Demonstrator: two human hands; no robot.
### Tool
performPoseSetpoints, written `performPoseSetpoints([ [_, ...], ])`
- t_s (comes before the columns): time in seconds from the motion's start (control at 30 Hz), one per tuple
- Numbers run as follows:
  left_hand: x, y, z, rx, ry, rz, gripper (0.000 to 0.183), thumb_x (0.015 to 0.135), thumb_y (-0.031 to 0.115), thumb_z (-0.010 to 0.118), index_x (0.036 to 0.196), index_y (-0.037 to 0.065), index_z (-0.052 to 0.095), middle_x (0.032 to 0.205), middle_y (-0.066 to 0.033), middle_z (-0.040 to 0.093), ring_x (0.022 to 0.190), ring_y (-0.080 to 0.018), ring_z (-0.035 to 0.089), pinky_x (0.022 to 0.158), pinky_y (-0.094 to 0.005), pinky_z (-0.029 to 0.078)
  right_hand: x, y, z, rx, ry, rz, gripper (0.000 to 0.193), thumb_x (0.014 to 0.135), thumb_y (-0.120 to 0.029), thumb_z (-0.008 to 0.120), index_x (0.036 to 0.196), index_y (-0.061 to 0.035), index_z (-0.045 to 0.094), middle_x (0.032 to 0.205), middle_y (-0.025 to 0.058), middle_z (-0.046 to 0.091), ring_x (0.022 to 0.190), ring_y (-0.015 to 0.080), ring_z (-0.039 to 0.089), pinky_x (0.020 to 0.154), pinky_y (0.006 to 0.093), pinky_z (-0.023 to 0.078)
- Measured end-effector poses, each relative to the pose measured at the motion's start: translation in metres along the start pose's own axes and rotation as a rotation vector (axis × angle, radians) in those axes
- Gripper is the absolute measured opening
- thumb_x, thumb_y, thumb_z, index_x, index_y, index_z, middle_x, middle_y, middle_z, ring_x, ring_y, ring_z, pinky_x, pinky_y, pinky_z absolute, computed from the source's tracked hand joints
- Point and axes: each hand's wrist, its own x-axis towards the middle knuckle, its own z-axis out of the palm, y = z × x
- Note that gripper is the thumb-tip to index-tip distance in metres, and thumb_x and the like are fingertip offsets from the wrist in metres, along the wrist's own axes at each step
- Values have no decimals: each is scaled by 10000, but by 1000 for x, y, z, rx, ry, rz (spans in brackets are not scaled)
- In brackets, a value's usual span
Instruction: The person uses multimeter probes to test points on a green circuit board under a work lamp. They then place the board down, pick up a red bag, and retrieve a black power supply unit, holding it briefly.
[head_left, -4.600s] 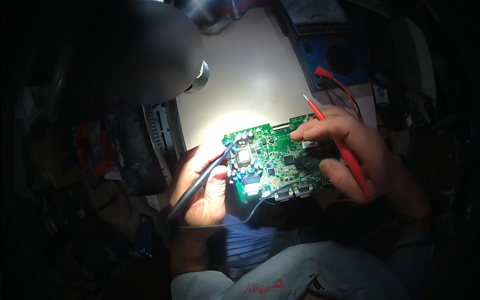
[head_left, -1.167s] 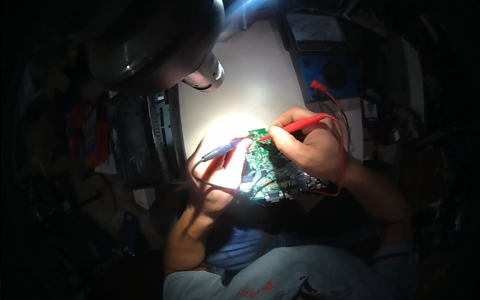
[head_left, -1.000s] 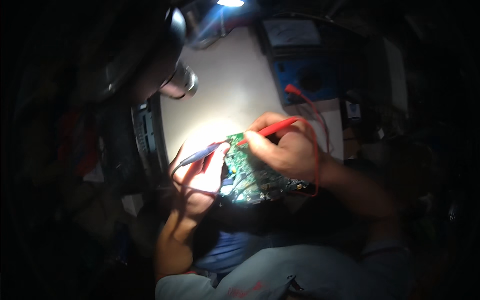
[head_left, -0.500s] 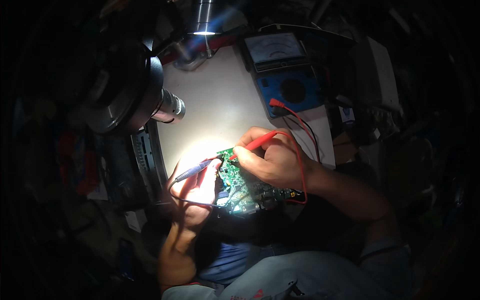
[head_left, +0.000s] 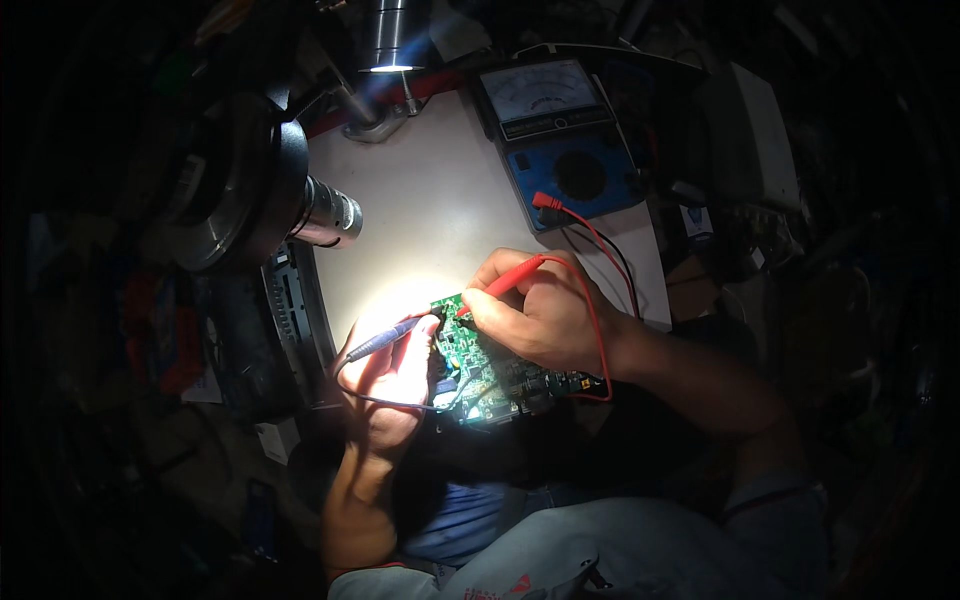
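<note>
A green circuit board point(head_left: 480, 375) lies under the bright light, tilted, crowded with small parts. My left hand point(head_left: 385, 385) is closed on a dark blue-grey test probe point(head_left: 385, 340) and also rests against the board's left edge. The probe's tip points to the board's upper left corner. Closed round a red test probe point(head_left: 515, 284), my right hand point(head_left: 545, 310) is over the board's upper right side. The red tip is down at the board near the other tip; contact is too small to make out. The analog multimeter point(head_left: 575, 170), blue with a dial, stands beyond.
A red plug and a black one point(head_left: 545, 203) sit at the meter's front. A cylindrical microscope body point(head_left: 330, 213) overhangs the left side of the white work mat point(head_left: 420, 180). At the far edge stands a metal lamp point(head_left: 388, 40). Dark equipment point(head_left: 290, 310) lies left.
The whole view has shifted a little, and the meter and lamp appear slightly farther left. Both hands keep hold of their probes at nearly the same spots on the board.
</note>
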Motion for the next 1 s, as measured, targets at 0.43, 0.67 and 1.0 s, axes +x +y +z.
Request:
performPoseSetpoints([
  [0.43, -1, 0, 1, -42, -12, -39, 165, 930, -57, 694, 1095, -53, 688, 988, -81, 701, 866, -117, 636, 787, -237, 516, 0, -1, 0, 1, 22, 2, 141, 962, -101, 641, 955, 37, 674, 783, 88, 704, 722, 135, 685, 637, 293, 531],
  [0.67, 2, -4, 3, -19, 39, 22, 143, 895, -33, 732, 1032, -71, 715, 905, -161, 712, 754, -211, 694, 651, -294, 554, 0, -1, 2, 20, 30, 39, 161, 955, -120, 652, 959, 37, 688, 777, 78, 708, 727, 124, 679, 655, 282, 528],
  [1.0, 0, -3, 4, -54, 62, -32, 151, 884, -6, 759, 1021, -60, 726, 886, -149, 723, 748, -215, 703, 664, -291, 561, 0, 0, 3, 50, 82, 68, 184, 940, -148, 653, 923, 34, 670, 728, 112, 690, 690, 163, 674, 629, 322, 516],
])
